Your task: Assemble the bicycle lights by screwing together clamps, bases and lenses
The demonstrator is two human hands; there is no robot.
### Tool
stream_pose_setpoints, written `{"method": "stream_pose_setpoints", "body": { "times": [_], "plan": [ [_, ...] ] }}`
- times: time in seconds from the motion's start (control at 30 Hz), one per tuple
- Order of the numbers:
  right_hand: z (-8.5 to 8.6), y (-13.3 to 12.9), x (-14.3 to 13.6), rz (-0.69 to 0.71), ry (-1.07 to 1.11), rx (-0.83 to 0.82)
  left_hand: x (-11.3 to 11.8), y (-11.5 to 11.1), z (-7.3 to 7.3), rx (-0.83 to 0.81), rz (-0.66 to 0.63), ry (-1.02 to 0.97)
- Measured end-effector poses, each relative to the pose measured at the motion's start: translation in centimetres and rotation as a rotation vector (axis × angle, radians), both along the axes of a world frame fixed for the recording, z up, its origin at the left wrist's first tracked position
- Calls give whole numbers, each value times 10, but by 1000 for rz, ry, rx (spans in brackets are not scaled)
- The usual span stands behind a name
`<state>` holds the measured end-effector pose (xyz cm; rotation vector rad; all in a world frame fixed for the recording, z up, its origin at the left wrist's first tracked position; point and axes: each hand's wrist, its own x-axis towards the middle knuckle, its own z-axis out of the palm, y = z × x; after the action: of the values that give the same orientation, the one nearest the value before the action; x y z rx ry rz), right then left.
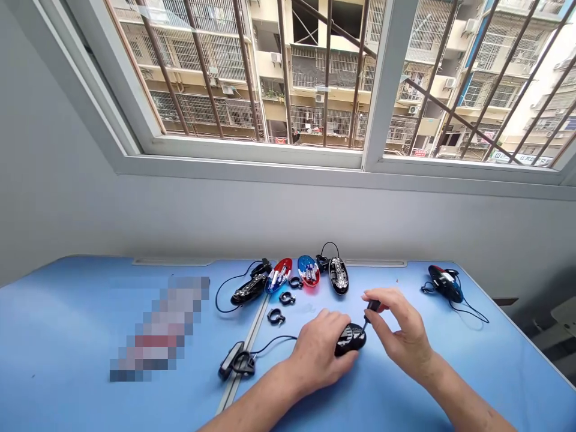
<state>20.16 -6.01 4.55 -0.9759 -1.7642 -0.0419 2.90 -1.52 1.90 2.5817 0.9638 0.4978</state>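
Observation:
My left hand (pixel 317 348) grips a black oval plastic housing (pixel 351 339) against the blue table, fingers over its left side and thumb along the near edge. In my right hand (pixel 402 330) a small screwdriver (pixel 372 311) with a dark handle is pinched between thumb and fingers. Its tip points down at the right end of the housing; whether it sits on a screw I cannot tell. A thin black cable runs left from under my left hand to a small black unit with a ring clamp (pixel 243 363).
On the blue table (pixel 405 402), a red-and-blue shell (pixel 279 276), a blue-and-red shell (pixel 308 271) and open black housings (pixel 339 276) lie toward the wall. Several black ring clamps (pixel 276 317) are nearby. An assembled unit (pixel 445 284) lies right; a blurred-out object (pixel 162 330) left.

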Motion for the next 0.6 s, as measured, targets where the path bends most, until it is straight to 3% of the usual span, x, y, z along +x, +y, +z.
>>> {"method": "stream_pose_setpoints", "body": {
  "times": [0.2,0.4,0.6],
  "plan": [
    [-3,-2,-1,-1,22,-57,0,0,0,-17,-6,-13],
    [3,0,4,-48,-4,0,0,1,-3,10,-7,1],
    [4,-1,4,11,5,-4,0,2,-2,3,4,9]
  ]
}}
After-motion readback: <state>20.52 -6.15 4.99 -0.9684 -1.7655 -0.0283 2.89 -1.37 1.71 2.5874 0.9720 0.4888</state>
